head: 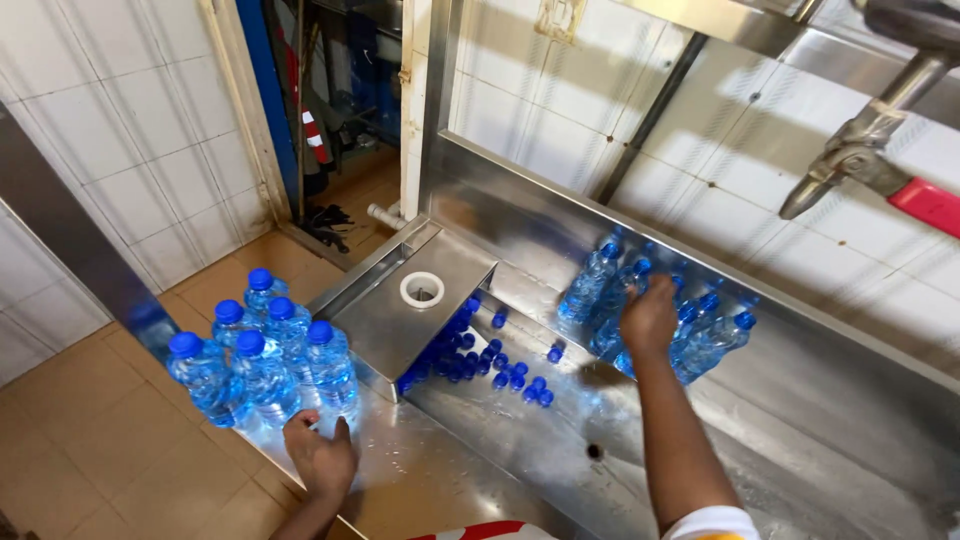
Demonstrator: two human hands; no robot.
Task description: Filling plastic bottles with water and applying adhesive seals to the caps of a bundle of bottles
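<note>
Reaching into a heap of lying water bottles [700, 335], the right hand [648, 318] is closed over one of them. Left hand [322, 458]: laid open and flat on the steel counter [430, 490], holding nothing, just below a cluster of upright blue-capped bottles [262, 360]. Loose blue caps [490, 362] are scattered between both hands.

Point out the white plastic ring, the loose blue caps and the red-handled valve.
White plastic ring [422, 290]: head view, on its rim.
Loose blue bottle caps [505, 370]: head view, middle of the pile.
Red-handled metal valve [930, 205]: head view, on the red handle.
</note>
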